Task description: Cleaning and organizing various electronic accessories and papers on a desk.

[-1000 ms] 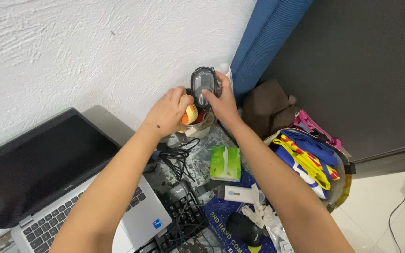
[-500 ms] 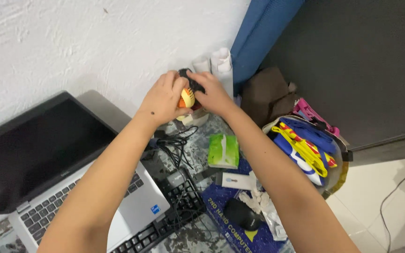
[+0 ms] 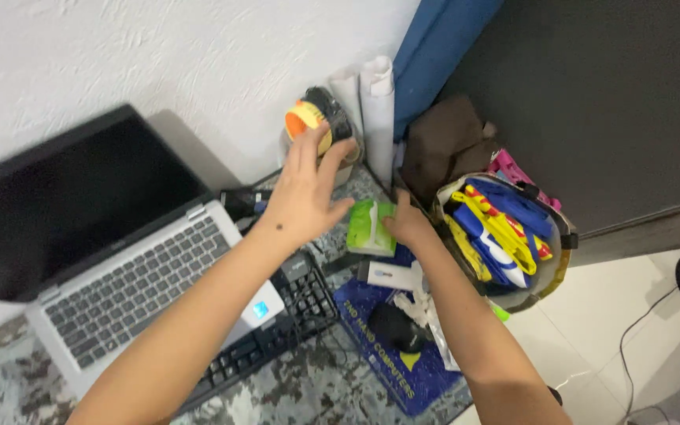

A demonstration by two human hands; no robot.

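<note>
Mid-frame, right hand (image 3: 408, 226) pinches a soft, light green tissue pack (image 3: 371, 227) by its edge; left hand (image 3: 302, 197) hovers, fingers spread.

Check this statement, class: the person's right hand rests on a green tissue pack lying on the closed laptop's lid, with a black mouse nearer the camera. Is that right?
Not quite. In the head view the right hand does touch the green tissue pack, but the pack lies on the table beside the laptop, which is open. The black mouse is nearer the camera.
</note>
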